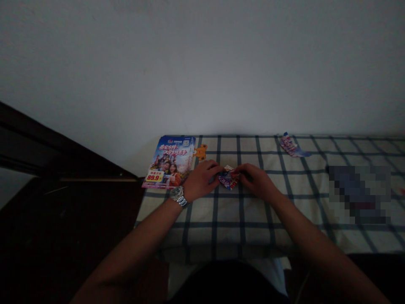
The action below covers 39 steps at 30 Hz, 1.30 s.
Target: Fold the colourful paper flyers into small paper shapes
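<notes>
A small piece of folded printed paper (228, 180) in blue, pink and white lies on the checked cloth in front of me. My left hand (202, 179), with a metal watch on its wrist, pinches its left side. On the opposite side, the fingertips of my right hand (255, 179) grip the upper right edge. The paper's print resembles that of the stacked flyers (169, 158) just left of my left hand. Parts of the folds are hidden by my fingers.
A checked cloth (202, 234) covers the surface. By the wall (202, 71) lies another folded or crumpled printed paper (290, 145). An orange bear-shaped figure (200, 152) shows beside the flyers. A blurred-out dark object (357, 194) is at the right. Dark floor lies left.
</notes>
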{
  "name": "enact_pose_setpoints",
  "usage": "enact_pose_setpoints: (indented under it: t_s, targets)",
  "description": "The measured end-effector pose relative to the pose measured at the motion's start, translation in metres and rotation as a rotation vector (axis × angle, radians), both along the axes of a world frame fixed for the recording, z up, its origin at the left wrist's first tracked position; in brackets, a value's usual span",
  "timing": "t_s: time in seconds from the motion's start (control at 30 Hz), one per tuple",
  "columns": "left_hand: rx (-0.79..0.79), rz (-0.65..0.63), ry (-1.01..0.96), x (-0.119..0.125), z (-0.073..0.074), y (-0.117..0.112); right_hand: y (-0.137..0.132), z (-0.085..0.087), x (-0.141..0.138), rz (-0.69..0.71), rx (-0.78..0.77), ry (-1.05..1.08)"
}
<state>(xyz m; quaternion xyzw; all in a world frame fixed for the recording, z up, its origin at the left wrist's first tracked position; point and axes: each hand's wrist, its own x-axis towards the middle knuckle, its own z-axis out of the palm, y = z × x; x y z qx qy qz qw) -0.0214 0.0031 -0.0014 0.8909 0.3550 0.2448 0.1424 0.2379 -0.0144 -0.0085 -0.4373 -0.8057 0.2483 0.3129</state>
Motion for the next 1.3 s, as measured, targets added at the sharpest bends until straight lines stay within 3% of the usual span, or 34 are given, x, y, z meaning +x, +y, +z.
enact_pose_setpoints:
  t_s: [0.3,0.5,0.7,0.9,1.07,1.3]
  targets:
    - [0.030,-0.033,0.038,-0.001,-0.001,0.001,0.000,-0.006,0.001,0.013,0.120,-0.140]
    - [0.024,-0.036,0.046,0.000,0.002,-0.002,0.001,-0.007,0.001,0.000,0.116,-0.180]
    - [0.003,-0.035,-0.005,0.002,0.004,-0.005,0.004,-0.009,0.002,-0.006,0.108,-0.142]
    - [-0.007,-0.041,-0.064,0.005,-0.003,-0.003,0.003,-0.012,0.003,0.039,0.112,-0.136]
    - [0.010,-0.111,-0.015,0.006,-0.008,-0.002,0.004,-0.013,0.002,0.059,0.104,-0.117]
    - [0.050,-0.074,0.032,0.008,-0.009,-0.003,0.004,-0.011,0.002,0.052,0.078,-0.021]
